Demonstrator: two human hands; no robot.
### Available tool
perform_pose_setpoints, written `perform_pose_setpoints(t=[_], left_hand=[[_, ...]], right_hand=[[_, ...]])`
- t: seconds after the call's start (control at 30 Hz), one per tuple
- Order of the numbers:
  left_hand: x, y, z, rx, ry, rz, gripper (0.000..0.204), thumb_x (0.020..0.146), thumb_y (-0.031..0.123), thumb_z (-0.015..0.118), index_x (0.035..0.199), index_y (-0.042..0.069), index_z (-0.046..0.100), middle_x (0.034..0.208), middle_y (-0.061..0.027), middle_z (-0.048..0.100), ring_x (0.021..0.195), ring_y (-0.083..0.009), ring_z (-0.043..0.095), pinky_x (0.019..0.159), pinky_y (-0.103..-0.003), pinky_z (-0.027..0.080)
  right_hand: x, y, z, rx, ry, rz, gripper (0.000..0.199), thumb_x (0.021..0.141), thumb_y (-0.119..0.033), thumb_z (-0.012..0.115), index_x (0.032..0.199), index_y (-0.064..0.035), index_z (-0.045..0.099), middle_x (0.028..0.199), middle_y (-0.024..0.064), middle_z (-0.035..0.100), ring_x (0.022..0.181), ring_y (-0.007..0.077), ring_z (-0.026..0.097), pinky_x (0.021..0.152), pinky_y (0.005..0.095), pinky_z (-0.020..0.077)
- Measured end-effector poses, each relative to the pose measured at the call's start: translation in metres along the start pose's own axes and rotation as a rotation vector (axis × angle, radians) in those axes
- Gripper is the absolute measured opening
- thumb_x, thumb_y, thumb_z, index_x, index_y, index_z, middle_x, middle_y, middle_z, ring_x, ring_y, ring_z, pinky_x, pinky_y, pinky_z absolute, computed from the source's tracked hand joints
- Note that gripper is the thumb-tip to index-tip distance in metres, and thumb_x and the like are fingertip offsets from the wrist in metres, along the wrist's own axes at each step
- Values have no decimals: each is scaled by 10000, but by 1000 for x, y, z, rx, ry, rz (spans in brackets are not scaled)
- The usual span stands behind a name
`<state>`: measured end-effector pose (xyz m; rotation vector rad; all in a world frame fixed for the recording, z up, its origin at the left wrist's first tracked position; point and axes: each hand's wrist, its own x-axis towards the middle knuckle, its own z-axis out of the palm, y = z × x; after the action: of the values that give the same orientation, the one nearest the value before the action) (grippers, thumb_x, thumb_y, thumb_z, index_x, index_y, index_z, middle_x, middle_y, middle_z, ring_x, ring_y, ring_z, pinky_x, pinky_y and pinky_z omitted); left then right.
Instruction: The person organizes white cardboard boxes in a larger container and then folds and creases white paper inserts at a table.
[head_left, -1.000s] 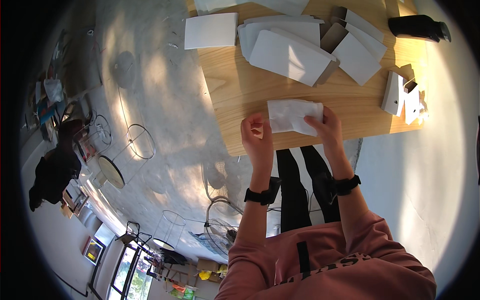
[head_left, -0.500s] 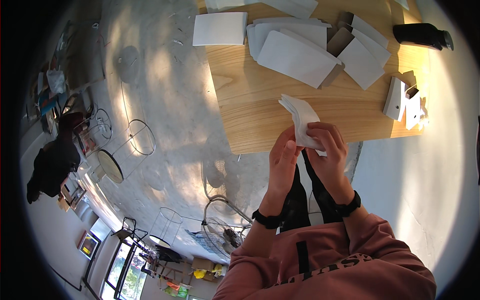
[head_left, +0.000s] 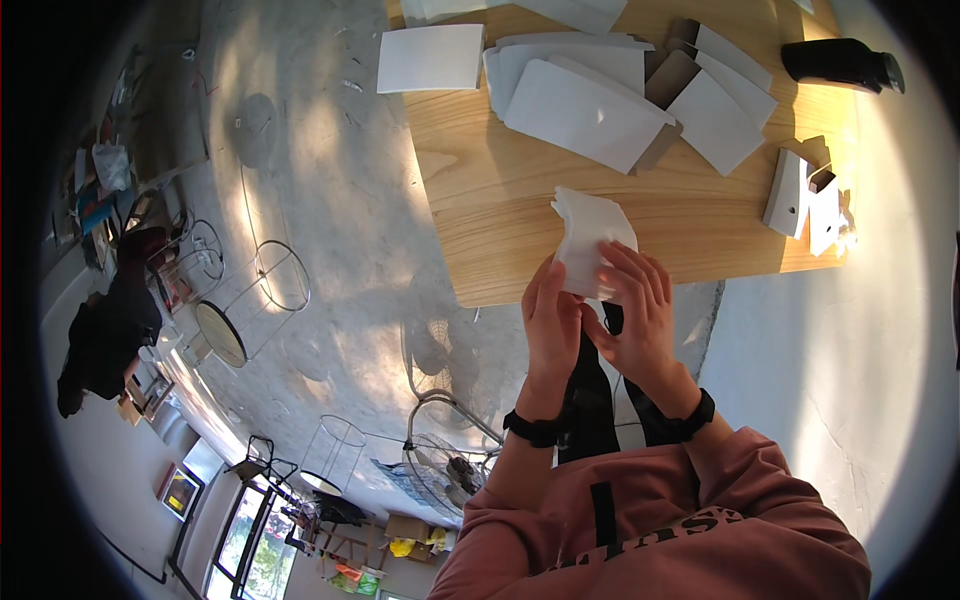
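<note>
Held between both hands is a thin bundle of white folded sheets (head_left: 600,225), bent in a curve, with uneven layers at its far end. My left hand (head_left: 548,315) pinches its lower left edge between thumb and fingers. On the other side, my right hand (head_left: 640,310) has its fingers laid over the top face and its thumb underneath. The bundle is above the near edge of the wooden table (head_left: 470,230). Whether the sheets are paper or thin flat cartons I cannot tell.
Flat white cartons (head_left: 590,115) lie overlapped on the table beside more cartons (head_left: 720,120) with open flaps. A white stack (head_left: 430,58) overhangs the left edge. At the right are a black bottle (head_left: 840,65) and small white boxes (head_left: 790,195). A floor fan (head_left: 440,465) stands left of me.
The bundle has turned to show more of its broad face. My right fingers have shifted further across it, and my left hand has moved slightly left and down.
</note>
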<state>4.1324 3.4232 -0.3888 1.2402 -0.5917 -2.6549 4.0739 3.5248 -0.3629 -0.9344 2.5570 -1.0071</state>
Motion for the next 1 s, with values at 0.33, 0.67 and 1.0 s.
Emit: perform_pose_setpoints(t=[0.33,0.67,1.0], left_hand=[[1,4,13,258,109,-18,212,864,85,574,1041,-32,569,890,-58,620,791,-112,588,727,-262,476],[-14,27,-27,-16,-81,-53,206,759,-62,590,963,-35,590,884,-84,632,820,-168,617,755,-291,492],[-24,43,-59,11,-209,-112,349,675,-99,655,1010,-11,611,910,-94,647,848,-197,629,777,-332,496]], right_hand=[[-8,-3,1,19,-58,37,526,653,-94,702,1108,-50,441,1289,128,475,1204,287,441,991,459,317],[-1,24,-10,836,167,507,634,845,-411,596,1266,4,365,1279,172,462,1202,282,428,1013,430,321],[22,36,-31,1611,-555,900,565,902,-377,525,1222,83,456,1132,142,577,1032,190,561,898,322,440]])
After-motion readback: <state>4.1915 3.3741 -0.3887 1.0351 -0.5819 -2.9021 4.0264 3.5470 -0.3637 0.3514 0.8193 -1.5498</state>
